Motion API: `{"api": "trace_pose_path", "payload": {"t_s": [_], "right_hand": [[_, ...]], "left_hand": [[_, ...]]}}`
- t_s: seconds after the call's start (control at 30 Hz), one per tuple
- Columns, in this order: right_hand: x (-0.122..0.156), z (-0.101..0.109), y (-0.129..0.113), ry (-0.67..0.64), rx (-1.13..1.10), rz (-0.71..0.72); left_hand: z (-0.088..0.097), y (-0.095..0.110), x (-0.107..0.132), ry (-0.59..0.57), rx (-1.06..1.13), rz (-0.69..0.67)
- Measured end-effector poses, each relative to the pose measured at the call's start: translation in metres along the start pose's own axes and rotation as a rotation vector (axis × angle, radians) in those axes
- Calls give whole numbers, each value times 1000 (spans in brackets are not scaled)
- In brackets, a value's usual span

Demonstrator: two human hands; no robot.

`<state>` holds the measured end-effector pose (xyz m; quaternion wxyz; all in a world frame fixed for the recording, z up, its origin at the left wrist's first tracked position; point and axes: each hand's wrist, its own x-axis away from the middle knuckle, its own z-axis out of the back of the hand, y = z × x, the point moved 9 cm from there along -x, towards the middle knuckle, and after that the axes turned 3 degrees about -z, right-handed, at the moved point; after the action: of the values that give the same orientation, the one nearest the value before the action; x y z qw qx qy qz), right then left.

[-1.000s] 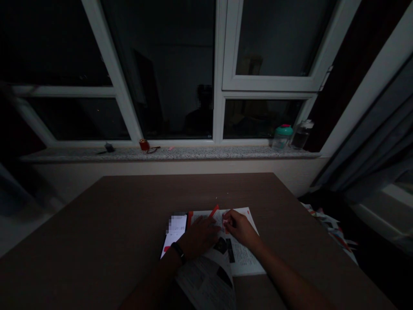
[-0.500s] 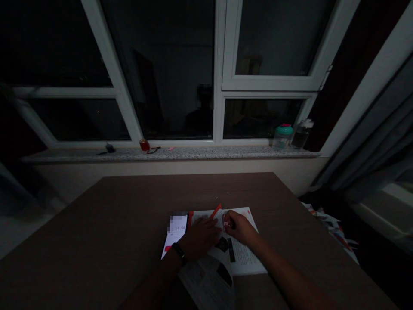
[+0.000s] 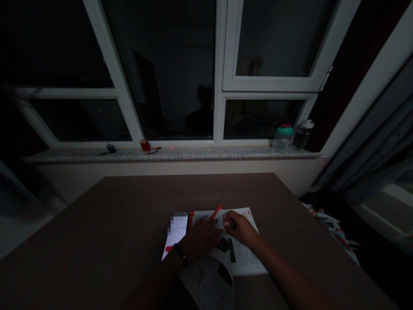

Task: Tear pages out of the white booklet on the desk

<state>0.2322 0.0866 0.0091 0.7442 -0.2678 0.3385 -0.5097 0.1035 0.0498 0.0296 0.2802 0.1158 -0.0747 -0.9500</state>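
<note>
An open book (image 3: 247,256) with printed text and dark pictures lies on the table, its left-hand page (image 3: 209,280) curling toward me. My left hand (image 3: 204,237), a dark band at its wrist, rests palm down on that page with fingers stretched out. Just above its fingertips, an orange-red strip (image 3: 217,211) slants up along the paper's edge. Over the inner part of the right page, my right hand (image 3: 239,227) is closed in a pinch. Something small and pinkish shows at its fingertips, too dim to name.
A lit phone (image 3: 177,234) lies left of the book on the brown table (image 3: 135,215). The window sill (image 3: 196,153) behind holds a red jar (image 3: 145,145), a teal-lidded container (image 3: 283,137) and a bottle (image 3: 302,134). Papers (image 3: 332,228) lie beyond the table's right edge.
Both hands stay almost in the same place on the book. The digits on the phone screen differ, and the whole view has shifted very slightly.
</note>
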Motion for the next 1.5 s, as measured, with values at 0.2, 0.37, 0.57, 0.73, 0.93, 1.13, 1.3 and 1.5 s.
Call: {"api": "trace_pose_path", "payload": {"t_s": [0.2, 0.37, 0.57, 0.73, 0.93, 1.13, 1.3, 1.5], "right_hand": [[11, -5, -12, -88, -16, 78], [2, -1, -1, 2, -6, 13], [-2, 1, 6, 38, -15, -10], [9, -4, -5, -61, -17, 43], [0, 2, 0, 33, -1, 17], [-2, 1, 3, 38, -14, 25], [6, -4, -2, -41, -48, 62], [-5, 6, -3, 67, -5, 31]], "left_hand": [[-1, 3, -2, -55, -3, -3], [-3, 1, -1, -45, -9, -5], [-3, 0, 1, -50, 19, 27], [1, 2, 1, -58, 38, 35], [-2, 2, 2, -25, 30, -1], [0, 3, 0, -52, 14, 15], [1, 4, 0, -30, 30, 15], [3, 4, 1, 7, 45, 7]]}}
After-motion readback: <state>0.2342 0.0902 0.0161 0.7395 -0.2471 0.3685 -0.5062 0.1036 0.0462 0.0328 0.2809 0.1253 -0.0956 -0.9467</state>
